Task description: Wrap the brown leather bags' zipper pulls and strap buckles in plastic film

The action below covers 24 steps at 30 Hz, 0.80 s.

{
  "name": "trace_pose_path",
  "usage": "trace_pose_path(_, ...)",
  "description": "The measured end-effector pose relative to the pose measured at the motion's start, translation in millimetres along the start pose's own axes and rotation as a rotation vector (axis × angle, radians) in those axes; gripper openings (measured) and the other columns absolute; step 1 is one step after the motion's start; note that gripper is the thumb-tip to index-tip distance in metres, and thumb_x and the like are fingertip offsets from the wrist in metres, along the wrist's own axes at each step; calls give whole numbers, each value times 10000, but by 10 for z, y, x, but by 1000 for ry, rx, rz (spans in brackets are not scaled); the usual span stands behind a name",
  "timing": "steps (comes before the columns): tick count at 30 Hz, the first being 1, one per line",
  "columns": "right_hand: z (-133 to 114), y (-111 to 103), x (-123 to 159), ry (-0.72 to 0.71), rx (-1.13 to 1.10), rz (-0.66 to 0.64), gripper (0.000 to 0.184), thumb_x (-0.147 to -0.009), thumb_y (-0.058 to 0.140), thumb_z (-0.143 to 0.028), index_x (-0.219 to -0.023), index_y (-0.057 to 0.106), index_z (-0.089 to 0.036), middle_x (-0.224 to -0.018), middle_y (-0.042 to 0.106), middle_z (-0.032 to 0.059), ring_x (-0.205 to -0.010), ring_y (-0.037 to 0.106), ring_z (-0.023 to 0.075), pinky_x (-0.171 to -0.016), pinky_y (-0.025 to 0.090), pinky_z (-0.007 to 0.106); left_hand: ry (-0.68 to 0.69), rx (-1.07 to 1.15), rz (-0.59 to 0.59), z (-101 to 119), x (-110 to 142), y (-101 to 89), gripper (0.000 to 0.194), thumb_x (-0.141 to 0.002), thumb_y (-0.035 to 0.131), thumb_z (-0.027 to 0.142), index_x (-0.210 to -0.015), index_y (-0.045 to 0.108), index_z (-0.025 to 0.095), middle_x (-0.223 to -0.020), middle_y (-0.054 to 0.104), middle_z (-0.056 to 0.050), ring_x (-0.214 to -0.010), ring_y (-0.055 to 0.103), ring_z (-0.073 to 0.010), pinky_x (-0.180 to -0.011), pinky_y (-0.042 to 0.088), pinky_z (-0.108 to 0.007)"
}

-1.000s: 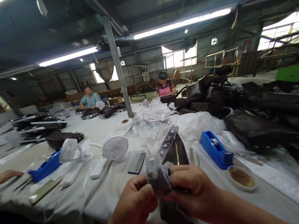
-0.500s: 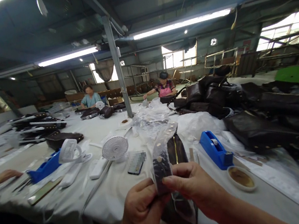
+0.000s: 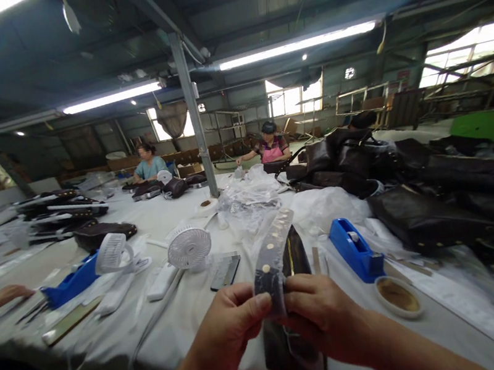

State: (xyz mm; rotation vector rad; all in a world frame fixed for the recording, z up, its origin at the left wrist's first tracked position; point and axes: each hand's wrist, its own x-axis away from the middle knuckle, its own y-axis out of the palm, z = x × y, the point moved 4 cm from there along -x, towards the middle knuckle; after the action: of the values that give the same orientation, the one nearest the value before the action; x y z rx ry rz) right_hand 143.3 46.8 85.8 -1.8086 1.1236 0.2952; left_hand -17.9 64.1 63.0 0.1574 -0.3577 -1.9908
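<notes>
Between my hands stands a dark strap (image 3: 268,275) with light round studs, covered in clear plastic film. It arches up from a dark brown leather bag (image 3: 286,357) that has a gold zipper. My left hand (image 3: 232,325) pinches the strap's left edge, thumb on its front face. On the other side my right hand (image 3: 318,311) is closed at the strap's right edge, its fingertips partly hidden behind the film. The bag's lower part lies on the cloth-covered table edge below my wrists.
A blue tape dispenser (image 3: 355,249) and a round dish of brown paste (image 3: 398,296) lie right. Dark bags (image 3: 439,211) pile up beyond. Left are a white fan (image 3: 188,246), a phone (image 3: 225,271), another blue dispenser (image 3: 72,281) and a co-worker's hand (image 3: 11,294). Two people sit across the table.
My left thumb has come up onto the strap's front, while my right thumb has left it and the right fingers have moved to its edge. The view has shifted slightly.
</notes>
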Motion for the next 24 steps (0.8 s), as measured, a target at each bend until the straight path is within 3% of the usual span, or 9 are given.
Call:
trace_pose_path(2, 104, -33, 8, 224, -357, 13, 223, -883, 671, -366, -866, 707, -147, -811, 622, 49, -696, 531, 149, -636, 426, 270, 132, -215, -12, 97, -10, 76, 215, -779, 792, 342, -789, 777, 128, -591, 553, 3, -555, 449, -92, -587, 415, -212)
trace_pose_path(5, 255, 40, 53, 615, -944, 97, 395, -775, 764, -516, -777, 648, -139, -604, 480, -44, -494, 307, 59, -461, 259, 199, 334, -521, -55, 206, -9, 193, 155, -848, 722, 301, -867, 801, 169, -808, 704, -64, -796, 617, -206, -780, 477, -306)
trace_pose_path(7, 316, 87, 75, 780, -1148, 232, 412, -727, 814, -498, -727, 597, -148, -522, 366, -95, -450, 185, 35, -424, 129, 199, 424, -685, -49, 230, -24, 228, 157, -872, 691, 290, -867, 798, 176, -824, 705, -71, -800, 625, -216, -765, 474, -311)
trace_pose_path(9, 342, 81, 79, 848, -1160, 353, 400, -688, 853, -450, -698, 583, -156, -495, 326, -111, -437, 181, 32, -421, 107, 204, 476, -803, -33, 235, -65, 229, 152, -886, 670, 272, -870, 789, 177, -826, 694, -70, -811, 617, -214, -779, 460, -312)
trace_pose_path(11, 332, 12, 58, 801, -992, 386, 348, -699, 843, -426, -704, 638, -146, -513, 418, -79, -454, 294, 47, -438, 204, 200, 457, -801, -65, 227, -146, 207, 160, -887, 672, 296, -884, 777, 174, -861, 693, -71, -852, 604, -213, -803, 442, -308)
trace_pose_path(14, 289, -135, 18, 534, -483, 335, 200, -792, 761, -332, -728, 716, -148, -676, 605, 14, -628, 514, 124, -592, 403, 248, 187, -404, -129, 157, -364, 119, 350, -819, 733, 485, -777, 723, 138, -670, 590, -20, -606, 477, -118, -584, 374, -235)
trace_pose_path(18, 368, -164, 64, 192, 4, 231, 151, -882, 609, -204, -772, 704, -161, -773, 623, 48, -687, 543, 152, -631, 423, 273, -100, -74, -116, 32, -673, 64, 467, -702, 808, 561, -707, 634, 127, -521, 329, 91, -454, 161, -37, -430, 110, -211)
trace_pose_path(21, 506, -190, 111, 110, 82, 189, 162, -913, 559, -209, -838, 696, -166, -844, 629, 72, -755, 560, 172, -672, 431, 288, -118, -65, -87, -18, -807, 86, 428, -657, 857, 498, -743, 654, 131, -522, 323, 99, -453, 180, -38, -428, 119, -210)
trace_pose_path(24, 663, -240, 113, 256, -254, 154, 166, -880, 657, -333, -864, 697, -173, -828, 615, 47, -750, 554, 165, -685, 449, 285, -83, -104, -28, -33, -828, 113, 361, -671, 859, 430, -758, 704, 116, -517, 442, 64, -448, 260, -43, -438, 170, -209)
